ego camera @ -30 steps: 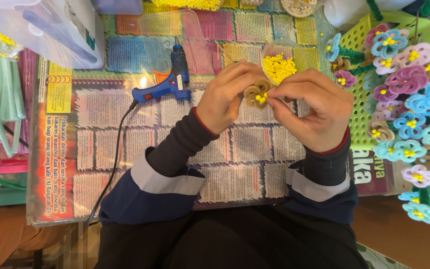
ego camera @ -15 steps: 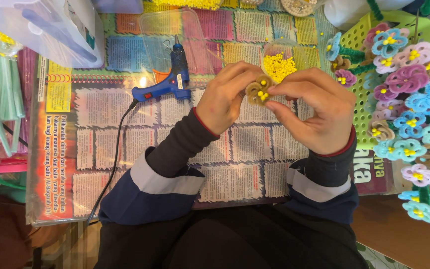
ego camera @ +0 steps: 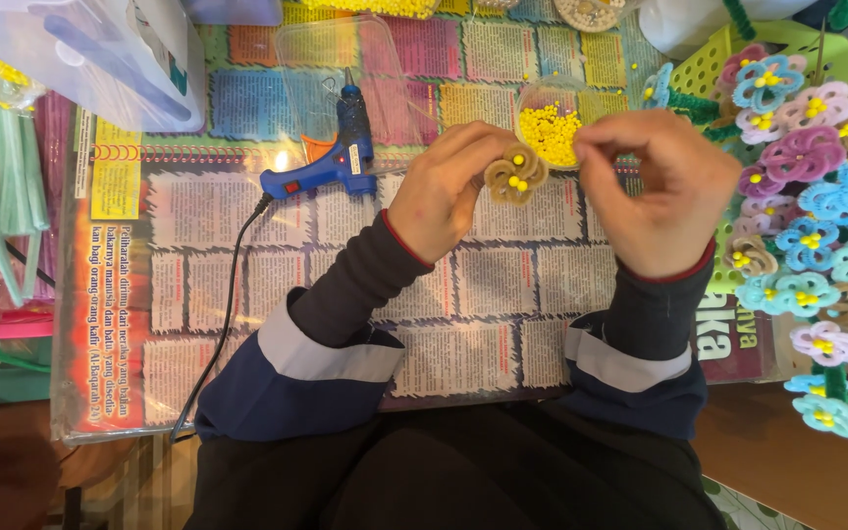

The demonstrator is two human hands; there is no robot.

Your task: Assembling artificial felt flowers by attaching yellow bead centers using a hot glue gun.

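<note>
Covering the bench [ego camera: 503,294], printed sheets under a blue glue gun [ego camera: 331,162]. Left hand [ego camera: 444,191] gripping a tan pipe-cleaner flower [ego camera: 514,175], just beside the bead dish [ego camera: 552,128]. Right hand [ego camera: 655,191] pinched shut, contents hidden.

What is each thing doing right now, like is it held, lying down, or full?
Left hand: holding the brown flower.
Brown flower: held up, yellow beads in its middle.
Right hand: fingertips pinched, beside the flower, not touching.
Bead dish: holds yellow beads.
Glue gun: lying on the table, cord attached.
</note>
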